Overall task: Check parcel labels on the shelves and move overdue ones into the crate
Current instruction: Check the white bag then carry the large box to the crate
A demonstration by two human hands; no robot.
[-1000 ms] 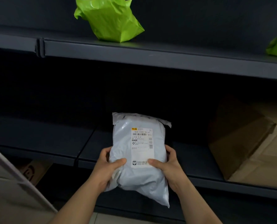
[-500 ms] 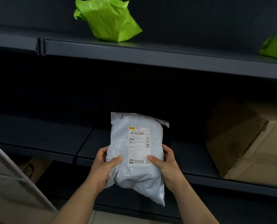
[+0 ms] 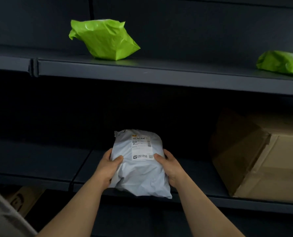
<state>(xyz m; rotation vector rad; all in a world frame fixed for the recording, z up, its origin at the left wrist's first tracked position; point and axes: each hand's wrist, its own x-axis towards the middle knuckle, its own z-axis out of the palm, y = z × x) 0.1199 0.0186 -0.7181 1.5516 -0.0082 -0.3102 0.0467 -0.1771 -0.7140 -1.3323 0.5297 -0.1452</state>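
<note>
Compared with the view a second earlier, the grey mailer parcel (image 3: 138, 164) has tipped from upright toward flat and travelled forward over the middle shelf (image 3: 39, 161); our view has also dropped, so the upper shelf sits lower in frame. We hold the parcel from both sides: the left hand (image 3: 108, 165) with thumb on its face and fingers curled behind, the right hand (image 3: 170, 165) likewise, both closed on the soft wrap. The label (image 3: 141, 147) faces up; its print is too small to read. The parcel's near edge overhangs the shelf lip. We judge it is being returned, not crated. To do this well, we slide it fully onto the shelf, label up, clear of the cardboard box (image 3: 262, 159), before loosening the fingers.
</note>
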